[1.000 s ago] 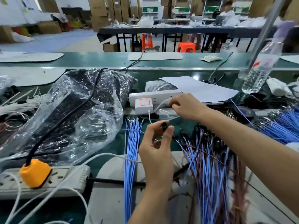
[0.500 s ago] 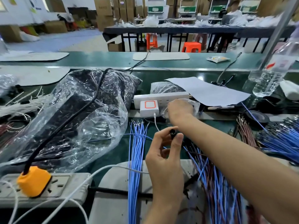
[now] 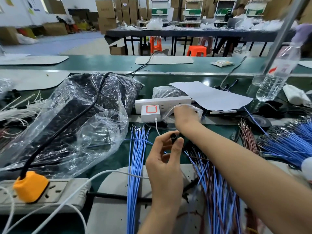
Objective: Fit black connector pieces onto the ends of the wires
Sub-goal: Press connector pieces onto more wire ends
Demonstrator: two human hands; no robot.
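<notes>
Since a second ago the right hand (image 3: 185, 115) is pushed slightly further into the clear bag (image 3: 198, 110) beside the strip (image 3: 162, 102). Its fingers are hidden, so their hold cannot be told. The connector (image 3: 173, 137) is kept pinched between the thumb and curled fingertips of the left hand (image 3: 164, 164), raised between the wires. Another piece is probably being fetched, and nothing is fitted yet. Counted: one connector, three blue wire heaps (image 3: 135, 157), one brown bundle (image 3: 247, 137).

We see through one wide-angle camera on the person's head, facing forward and down across the green bench (image 3: 101, 62), close above the left hand (image 3: 164, 166) and right hand (image 3: 185, 117), with the hall's far tables (image 3: 185, 32) small along the top edge.
</notes>
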